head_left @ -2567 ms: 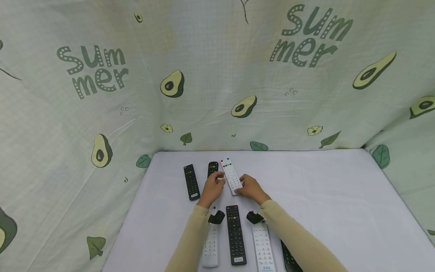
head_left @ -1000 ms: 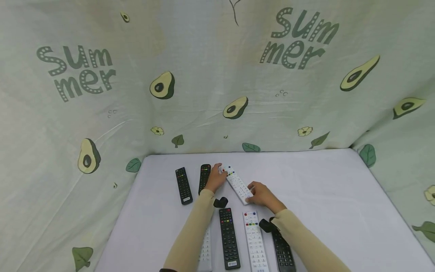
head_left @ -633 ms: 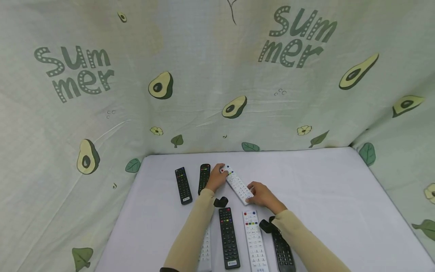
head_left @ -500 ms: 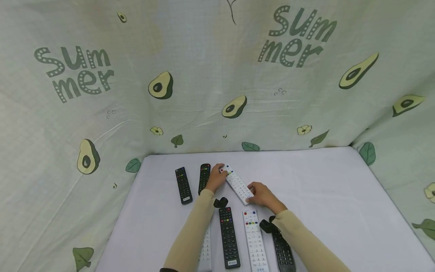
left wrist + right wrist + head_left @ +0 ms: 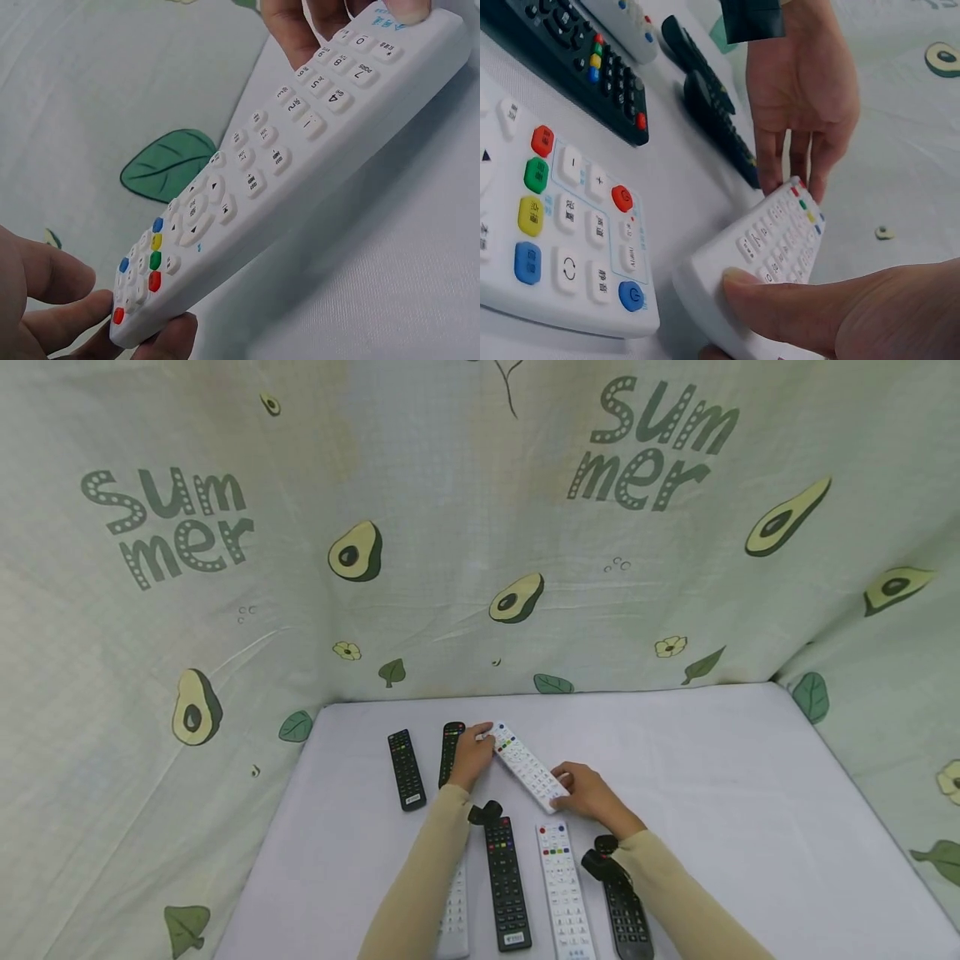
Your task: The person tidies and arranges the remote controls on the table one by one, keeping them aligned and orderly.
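A white remote control (image 5: 531, 770) with coloured buttons lies slantwise between both hands. My left hand (image 5: 472, 756) pinches its upper end; in the left wrist view its thumb and fingers (image 5: 169, 339) meet the end with the red button. At the lower end my right hand (image 5: 592, 795) grips it, the thumb (image 5: 780, 304) on the button face in the right wrist view. A shadow lies below the remote in the left wrist view. Close behind my left hand is a black remote (image 5: 450, 750), partly hidden by it.
Another black remote (image 5: 407, 770) lies farther left. In the nearer row are a white remote (image 5: 454, 914) partly under the left sleeve, a black one (image 5: 507, 885), a white one (image 5: 564, 893) and a black one (image 5: 628, 914) beside the right sleeve. A patterned cloth (image 5: 450, 468) hangs behind the table (image 5: 712, 777).
Since the earliest frame, my left hand has taken hold of the white remote's upper end, and the remote has turned more slantwise, its lower end going right. Lately it has shifted slightly right.
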A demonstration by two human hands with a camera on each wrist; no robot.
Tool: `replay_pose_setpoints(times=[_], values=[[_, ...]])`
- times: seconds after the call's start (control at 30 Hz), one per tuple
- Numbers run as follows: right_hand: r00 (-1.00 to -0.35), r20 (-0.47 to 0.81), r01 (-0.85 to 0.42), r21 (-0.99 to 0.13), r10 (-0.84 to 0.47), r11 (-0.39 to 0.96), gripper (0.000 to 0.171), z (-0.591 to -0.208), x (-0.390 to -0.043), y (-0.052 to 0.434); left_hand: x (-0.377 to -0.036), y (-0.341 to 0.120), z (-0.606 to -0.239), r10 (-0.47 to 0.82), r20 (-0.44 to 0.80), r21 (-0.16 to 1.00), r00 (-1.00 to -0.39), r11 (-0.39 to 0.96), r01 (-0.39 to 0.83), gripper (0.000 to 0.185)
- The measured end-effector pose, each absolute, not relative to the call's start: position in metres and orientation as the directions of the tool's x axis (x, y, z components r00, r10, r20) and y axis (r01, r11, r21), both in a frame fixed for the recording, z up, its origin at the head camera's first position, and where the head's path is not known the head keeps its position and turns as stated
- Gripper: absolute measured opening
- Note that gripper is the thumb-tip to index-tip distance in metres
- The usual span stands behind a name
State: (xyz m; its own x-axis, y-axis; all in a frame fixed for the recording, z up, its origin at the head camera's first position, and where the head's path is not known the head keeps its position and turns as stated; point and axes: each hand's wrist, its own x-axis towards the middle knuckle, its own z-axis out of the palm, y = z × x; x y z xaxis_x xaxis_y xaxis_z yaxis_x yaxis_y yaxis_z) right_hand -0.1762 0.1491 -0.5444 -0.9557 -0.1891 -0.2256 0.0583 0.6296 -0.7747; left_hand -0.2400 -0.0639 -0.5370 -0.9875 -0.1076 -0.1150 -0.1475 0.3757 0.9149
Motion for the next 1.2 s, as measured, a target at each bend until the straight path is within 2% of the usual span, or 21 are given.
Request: replay_pose_setpoints(times=[0.2, 0.6, 0.97, 1.2], values=[[-0.966, -0.196, 0.055, -0.789, -0.166, 0.612, 0.048, -0.536, -0.162, 0.16, -0.229, -0.057, -0.529, -0.098, -0.12, 0.959, -0.988, 0.245, -0.141, 0.038], [-0.975, -0.185, 0.101, -0.859, -0.121, 0.502, 0.05, -0.521, -0.122, 0.197, -0.206, -0.037, -0.519, -0.03, -0.144, 0.984, -0.989, 0.099, -0.147, 0.032], [-0.975, -0.203, 0.134, -0.868, -0.096, 0.478, 0.053, -0.519, -0.092, 0.227, -0.186, -0.014, -0.521, 0.017, -0.132, 0.991, -0.991, 0.026, -0.132, 0.026], [-0.969, -0.244, 0.189, -0.836, -0.042, 0.515, 0.055, -0.521, -0.078, 0.237, -0.176, -0.002, -0.521, 0.055, -0.12, 0.992, -0.991, -0.025, -0.122, 0.024]])
